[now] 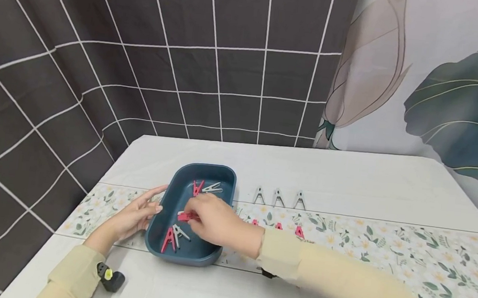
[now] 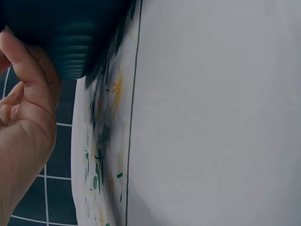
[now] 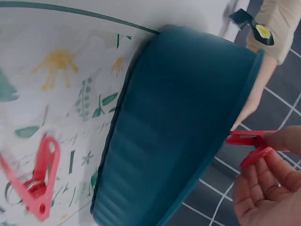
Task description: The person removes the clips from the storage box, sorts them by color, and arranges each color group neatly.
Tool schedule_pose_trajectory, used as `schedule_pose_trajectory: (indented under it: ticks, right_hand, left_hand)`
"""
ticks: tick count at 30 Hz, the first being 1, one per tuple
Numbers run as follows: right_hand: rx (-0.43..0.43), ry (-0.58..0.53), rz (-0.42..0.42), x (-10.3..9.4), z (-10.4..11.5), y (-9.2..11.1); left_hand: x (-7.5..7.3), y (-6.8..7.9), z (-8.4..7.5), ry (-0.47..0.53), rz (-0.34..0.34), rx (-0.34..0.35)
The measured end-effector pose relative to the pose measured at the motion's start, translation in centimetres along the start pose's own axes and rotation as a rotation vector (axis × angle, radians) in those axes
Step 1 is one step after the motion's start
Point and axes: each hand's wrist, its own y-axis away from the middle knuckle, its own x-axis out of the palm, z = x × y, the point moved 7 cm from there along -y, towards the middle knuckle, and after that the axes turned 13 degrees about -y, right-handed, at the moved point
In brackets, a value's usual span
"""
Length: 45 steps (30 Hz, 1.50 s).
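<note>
My right hand (image 1: 215,218) is over a dark blue bin (image 1: 185,260), pinching a red clothespin (image 3: 256,139) between thumb and fingers. In the right wrist view, that clothespin is just past the bin's rim. My left hand (image 1: 135,216) rests at the bin's left side, its thumb by the rim and its fingers against the outer wall. Inside the bin lie a red clothespin (image 1: 197,188) and a pale grey clothespin (image 1: 212,188) toward the back. Another red clothespin (image 1: 168,240) and pale clothespin (image 1: 180,234) lie near the front.
Right of the bin, three pale grey clothespins (image 1: 278,198) stand in a row on the white table (image 1: 348,183). Nearer me is a row of red clothespins (image 1: 299,231), partly hidden by my right arm. A floral strip (image 1: 367,248) crosses the table; a dark gridded cloth (image 1: 237,72) hangs behind.
</note>
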Motion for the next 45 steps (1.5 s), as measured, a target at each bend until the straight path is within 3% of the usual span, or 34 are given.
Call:
schedule_pose_trajectory:
  ticks: [10,19,25,30,36,45]
  right_hand:
    - [-0.017,-0.156,-0.137,-3.8,-0.8,2.2]
    - [0.047,-0.281,-0.208,-7.6,-3.2,4.6]
    - [0.16,-0.358,-0.275,-9.7,-5.6,6.5]
    - [0.243,-0.436,-0.304,-10.6,-7.7,8.2]
    - [0.285,-0.517,-0.3,-11.4,-9.6,10.6]
    - [0.396,-0.541,-0.296,-11.5,-12.3,13.5]
  left_hand:
    - [-0.1,0.2,-0.1,0.005,0.001,0.017]
    - [0.1,0.1,0.0,0.02,0.009,0.012]
    - [0.0,0.0,-0.2,0.021,0.008,0.013]
    - [0.2,0.0,-0.1,0.049,0.018,0.023]
    - [0.6,0.0,0.3,0.071,0.026,0.035]
    - [0.3,0.0,0.5,0.056,0.013,0.049]
